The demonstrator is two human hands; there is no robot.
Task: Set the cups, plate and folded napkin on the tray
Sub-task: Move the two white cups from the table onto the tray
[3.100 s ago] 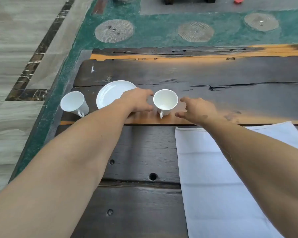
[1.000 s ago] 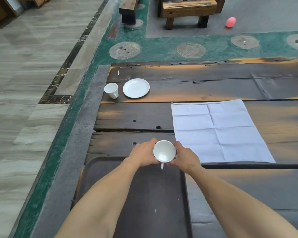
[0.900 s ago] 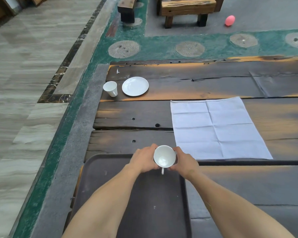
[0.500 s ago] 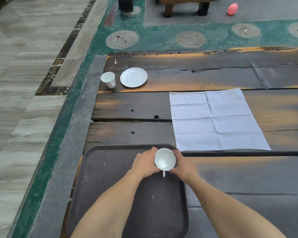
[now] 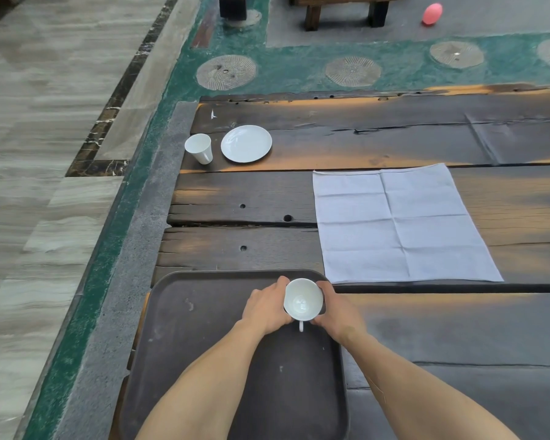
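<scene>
A white cup (image 5: pixel 303 300) with its handle pointing toward me is at the far right corner of the dark brown tray (image 5: pixel 204 344). My left hand (image 5: pixel 267 308) grips its left side and my right hand (image 5: pixel 338 309) grips its right side. Whether the cup's base touches the tray is hidden by my hands. A second white cup (image 5: pixel 199 148) and a white plate (image 5: pixel 246 143) stand at the far left of the dark wooden table (image 5: pixel 394 141). A white napkin (image 5: pixel 397 223) lies spread flat, unfolded, to the right beyond the tray.
The table's left edge runs along a grey stone curb (image 5: pixel 134 249) with green and tiled floor beyond. A wooden bench (image 5: pixel 343 7) and a pink ball (image 5: pixel 431 13) are on the floor behind the table.
Both hands took the cup from beside the plate and carried it toward me, over the tray's far rim. In the last half second it settled lower at the tray's far right corner.
</scene>
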